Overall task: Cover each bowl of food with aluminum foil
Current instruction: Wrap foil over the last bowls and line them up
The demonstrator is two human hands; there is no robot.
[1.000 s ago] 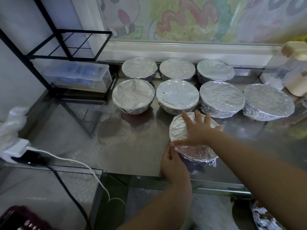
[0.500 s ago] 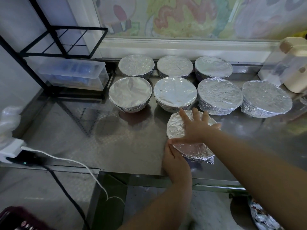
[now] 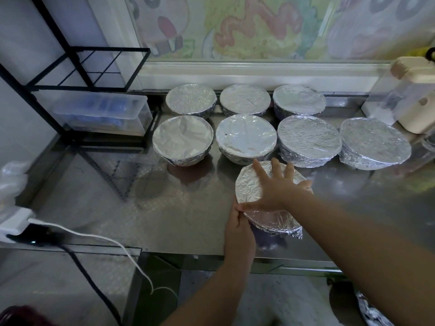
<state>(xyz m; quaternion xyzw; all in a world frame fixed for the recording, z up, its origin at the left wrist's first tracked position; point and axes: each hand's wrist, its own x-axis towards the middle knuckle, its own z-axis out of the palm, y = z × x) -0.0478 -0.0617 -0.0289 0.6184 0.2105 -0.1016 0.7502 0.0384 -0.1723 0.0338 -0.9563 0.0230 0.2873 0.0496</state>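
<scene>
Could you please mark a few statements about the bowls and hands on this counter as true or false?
1. The right hand lies flat on top of the nearest bowl. True.
2. The back row holds four bowls. False: the back row holds three.
3. One bowl in the middle row is uncovered. False: all four in the middle row are covered with foil.
4. The left hand holds the nearest bowl at its side. True.
</scene>
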